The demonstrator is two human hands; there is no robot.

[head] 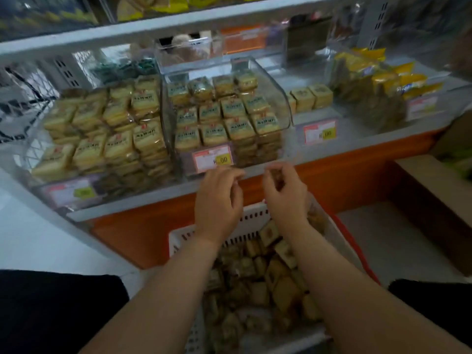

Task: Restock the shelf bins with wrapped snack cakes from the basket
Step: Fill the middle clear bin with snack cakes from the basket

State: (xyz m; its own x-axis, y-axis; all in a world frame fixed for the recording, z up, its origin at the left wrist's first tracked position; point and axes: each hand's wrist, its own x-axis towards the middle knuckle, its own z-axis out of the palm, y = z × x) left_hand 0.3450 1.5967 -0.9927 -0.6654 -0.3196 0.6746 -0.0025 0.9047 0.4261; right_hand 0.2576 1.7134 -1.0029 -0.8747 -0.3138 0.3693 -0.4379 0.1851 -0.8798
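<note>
— Now, left to right, taking the middle bin (227,116) as the mark?
— Left of it another bin (102,131) is heaped with wrapped cakes. Just below its price tag (213,159), the left hand (217,200) hangs with fingers loosely curled, holding nothing. Beside that, the right hand (286,192) has fingers bent; whether they pinch anything, nobody could tell.
— And the snack cakes (258,282)?
— Under both arms, loose in the white basket (252,221), below the shelf (357,146).
</note>
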